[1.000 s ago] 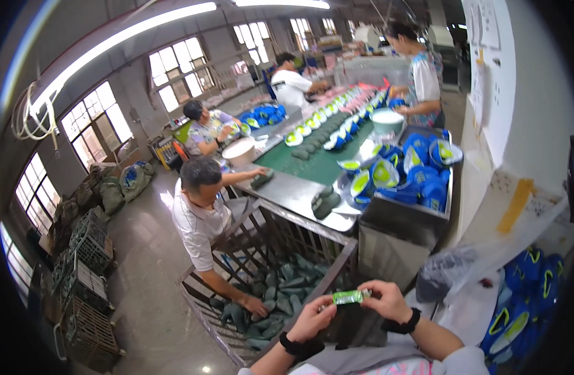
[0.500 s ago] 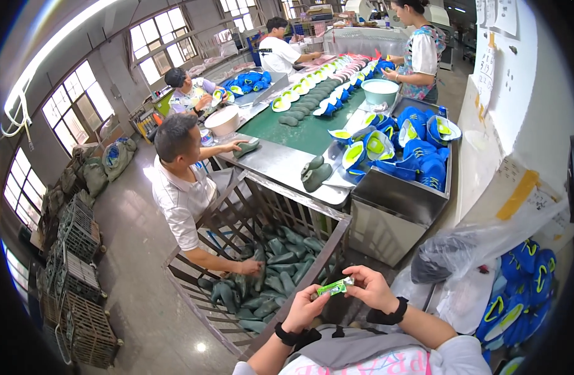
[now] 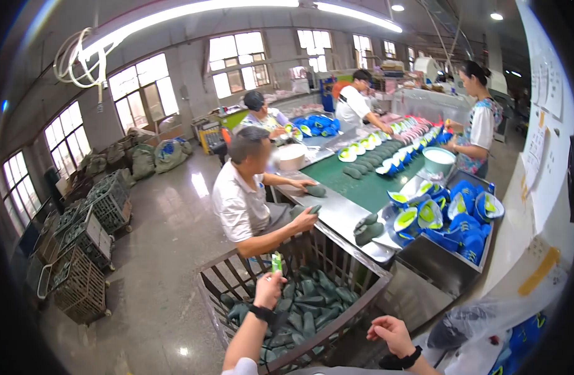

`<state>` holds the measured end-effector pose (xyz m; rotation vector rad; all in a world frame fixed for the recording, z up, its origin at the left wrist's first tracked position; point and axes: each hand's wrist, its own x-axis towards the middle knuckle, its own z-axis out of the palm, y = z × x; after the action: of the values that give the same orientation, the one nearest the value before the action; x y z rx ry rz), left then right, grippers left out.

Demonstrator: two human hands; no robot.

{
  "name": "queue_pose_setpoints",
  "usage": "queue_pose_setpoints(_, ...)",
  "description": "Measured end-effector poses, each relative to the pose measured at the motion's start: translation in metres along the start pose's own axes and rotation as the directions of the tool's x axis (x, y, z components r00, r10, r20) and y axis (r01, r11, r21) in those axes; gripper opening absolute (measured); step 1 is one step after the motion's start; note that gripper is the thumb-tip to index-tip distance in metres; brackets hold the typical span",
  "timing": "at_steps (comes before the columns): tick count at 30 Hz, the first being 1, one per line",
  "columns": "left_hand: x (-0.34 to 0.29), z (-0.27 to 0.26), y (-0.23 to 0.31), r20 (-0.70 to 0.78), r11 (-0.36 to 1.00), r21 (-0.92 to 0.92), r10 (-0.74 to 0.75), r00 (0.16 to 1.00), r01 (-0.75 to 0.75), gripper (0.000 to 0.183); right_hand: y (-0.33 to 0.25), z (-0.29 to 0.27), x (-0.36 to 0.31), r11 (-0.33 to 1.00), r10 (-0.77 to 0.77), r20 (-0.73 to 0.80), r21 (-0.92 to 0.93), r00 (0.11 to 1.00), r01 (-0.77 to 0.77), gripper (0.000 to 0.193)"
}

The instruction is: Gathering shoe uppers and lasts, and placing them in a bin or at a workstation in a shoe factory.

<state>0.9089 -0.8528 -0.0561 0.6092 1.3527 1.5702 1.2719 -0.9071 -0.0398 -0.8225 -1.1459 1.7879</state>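
My left hand [image 3: 269, 291] is raised over the cart, its fingers closed on the lower end of a small green-and-white packet [image 3: 276, 262] held upright. Below it, dark green shoe lasts [image 3: 309, 299] lie heaped in a brown slatted cart [image 3: 368, 289]. Off to the right, outside the cart's near corner, my right hand [image 3: 393, 335] hangs in the air with its fingers loosely curved and nothing visible in them. Black bands circle both my wrists.
Beyond the cart, a co-worker in a white shirt [image 3: 240, 200] handles lasts at a green conveyor [image 3: 368, 184]. Three other people work along it. A metal bin [image 3: 424, 262] of blue shoe uppers [image 3: 465, 209] stands right. Wheeled carts [image 3: 81, 281] line the left floor.
My hands have parted: the left carried the packet forward over the cart, the right let go and drew aside. The view swung left. The co-worker's hand lifted a last from the cart.
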Motion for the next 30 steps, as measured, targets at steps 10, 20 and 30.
queue_pose_setpoints(10, 0.067, -0.042, 0.014, -0.099, 0.796, 0.409, 0.526, 0.845, -0.447, 0.011, 0.020, -0.032, -0.005, 0.988, 0.087, -0.100, -0.120, 0.991, -0.099, 0.018)
queue_pose_setpoints(20, 0.074, -0.028, 0.010, -0.122, 0.766, 0.469, 0.548, 0.827, -0.439, 0.011, 0.028, -0.038, -0.004, 0.986, 0.083, -0.139, -0.131, 0.987, -0.102, 0.017)
queue_pose_setpoints(30, 0.078, -0.016, 0.006, -0.146, 0.696, 0.528, 0.638, 0.756, -0.486, 0.014, 0.030, -0.046, -0.002, 0.982, 0.123, -0.179, -0.122, 0.976, -0.146, 0.018)
